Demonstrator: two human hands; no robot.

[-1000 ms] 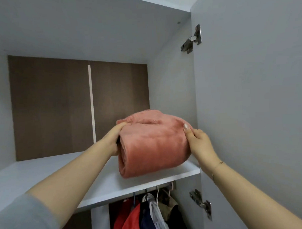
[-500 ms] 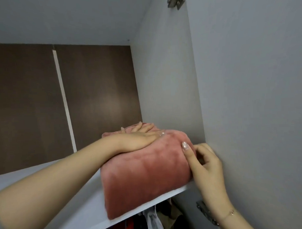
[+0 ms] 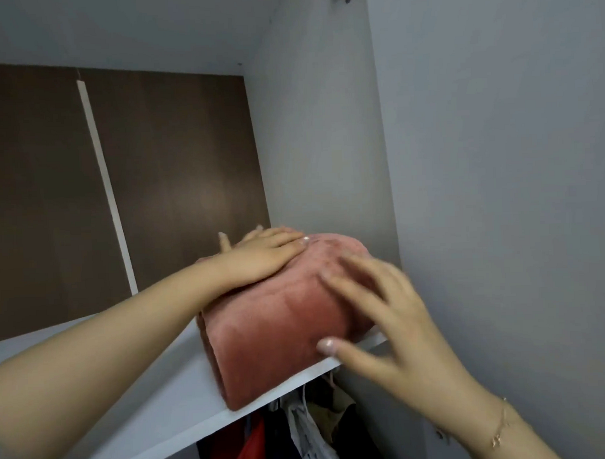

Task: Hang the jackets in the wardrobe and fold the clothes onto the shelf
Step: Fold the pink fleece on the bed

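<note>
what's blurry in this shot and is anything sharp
Head view: the right hand is smeared by motion blur, fingers spread; the left hand, flat on the folded pink fleece garment, is sharper; the white shelf edge bows slightly, wide-angle distortion.

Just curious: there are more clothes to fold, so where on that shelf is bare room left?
The white shelf is bare left of the pink folded garment, back to the brown panel. The right end is crowded: the garment sits near the grey side wall.
</note>
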